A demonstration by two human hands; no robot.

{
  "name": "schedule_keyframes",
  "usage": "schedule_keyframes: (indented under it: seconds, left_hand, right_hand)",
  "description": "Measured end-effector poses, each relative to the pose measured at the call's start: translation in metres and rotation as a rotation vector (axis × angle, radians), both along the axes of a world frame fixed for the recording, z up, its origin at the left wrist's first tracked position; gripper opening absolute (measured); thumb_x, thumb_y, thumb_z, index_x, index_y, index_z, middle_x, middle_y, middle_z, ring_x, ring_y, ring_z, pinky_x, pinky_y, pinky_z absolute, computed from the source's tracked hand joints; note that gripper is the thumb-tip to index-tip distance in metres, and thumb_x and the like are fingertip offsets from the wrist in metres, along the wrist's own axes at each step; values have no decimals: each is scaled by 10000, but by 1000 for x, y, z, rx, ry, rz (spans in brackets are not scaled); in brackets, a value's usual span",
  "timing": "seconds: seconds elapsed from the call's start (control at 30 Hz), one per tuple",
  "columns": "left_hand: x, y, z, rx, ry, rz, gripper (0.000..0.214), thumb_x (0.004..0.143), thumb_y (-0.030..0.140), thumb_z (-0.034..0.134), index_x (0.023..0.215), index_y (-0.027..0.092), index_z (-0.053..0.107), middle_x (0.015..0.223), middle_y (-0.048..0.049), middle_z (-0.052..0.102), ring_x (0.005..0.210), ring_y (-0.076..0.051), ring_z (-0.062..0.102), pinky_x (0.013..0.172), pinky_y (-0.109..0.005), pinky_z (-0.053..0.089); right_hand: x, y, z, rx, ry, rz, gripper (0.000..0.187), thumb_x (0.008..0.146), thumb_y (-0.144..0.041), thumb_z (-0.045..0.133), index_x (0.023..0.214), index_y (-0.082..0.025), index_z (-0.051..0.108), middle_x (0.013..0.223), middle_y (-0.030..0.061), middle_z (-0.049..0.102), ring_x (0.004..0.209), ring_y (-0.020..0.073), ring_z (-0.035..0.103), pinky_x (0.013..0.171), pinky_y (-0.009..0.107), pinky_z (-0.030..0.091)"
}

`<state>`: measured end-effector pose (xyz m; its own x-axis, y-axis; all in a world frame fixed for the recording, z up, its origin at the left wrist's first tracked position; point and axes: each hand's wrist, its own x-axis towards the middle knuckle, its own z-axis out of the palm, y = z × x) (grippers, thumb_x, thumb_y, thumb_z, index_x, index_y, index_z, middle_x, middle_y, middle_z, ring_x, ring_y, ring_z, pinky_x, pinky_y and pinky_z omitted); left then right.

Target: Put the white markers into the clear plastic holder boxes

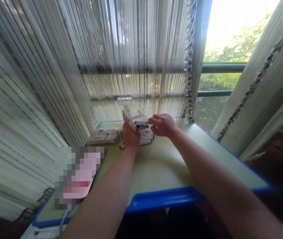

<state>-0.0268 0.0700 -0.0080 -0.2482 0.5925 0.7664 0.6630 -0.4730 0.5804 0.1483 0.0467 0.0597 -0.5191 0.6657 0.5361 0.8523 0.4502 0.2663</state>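
My left hand (131, 135) is wrapped round a clear plastic marker case (138, 120), tilted so the coloured marker caps face me. My right hand (163, 125) pinches a white marker (146, 122) at the mouth of the case. Several more white markers (145, 140) lie loose on the pale desk (161, 166) just under my hands. Both forearms reach forward from the near edge.
A flat marker box (104, 135) lies to the left by the striped curtain (56, 76). A blurred pink object (78, 176) sits at the near left. The desk has a blue rim with a tray groove (163, 198). An open window (221, 76) is to the right.
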Motion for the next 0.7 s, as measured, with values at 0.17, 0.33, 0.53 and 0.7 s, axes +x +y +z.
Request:
schedule_keyframes:
  seconds: [0.17, 0.33, 0.53, 0.7]
  left_hand:
    - [1, -2, 1, -36, 11, -7, 478, 662, 75, 597, 1115, 191, 496, 1131, -155, 642, 1140, -353, 605, 975, -511, 500]
    - [2, -2, 0, -3, 30, -36, 467, 664, 79, 605, 1098, 215, 501, 1142, -123, 646, 1141, -319, 602, 979, -494, 508]
    - [1, -2, 0, -12, 28, -24, 405, 698, 85, 569, 1078, 212, 512, 1110, -127, 643, 1138, -328, 603, 971, -541, 498]
    - [1, -3, 1, -63, 34, 14, 378, 721, 130, 616, 1081, 195, 520, 1113, -146, 635, 1124, -333, 606, 966, -508, 495]
  right_hand:
    - [-8, -3, 8, 97, 29, -36, 289, 879, -205, 453, 954, -175, 731, 923, 116, 673, 887, 245, 551, 791, 389, 323]
    - [-17, 0, -1, 230, 141, -7, 337, 916, -142, 449, 1094, -245, 716, 964, 98, 665, 998, 272, 497, 969, 491, 285]
    - [-27, 3, -10, 302, 312, 85, 486, 913, -111, 458, 1352, -305, 538, 1226, 100, 589, 1112, 300, 429, 994, 534, 360]
    - [-34, 4, -12, 245, 399, 318, 446, 841, -18, 416, 1221, -196, 567, 1292, 137, 502, 1182, 274, 420, 968, 452, 449]
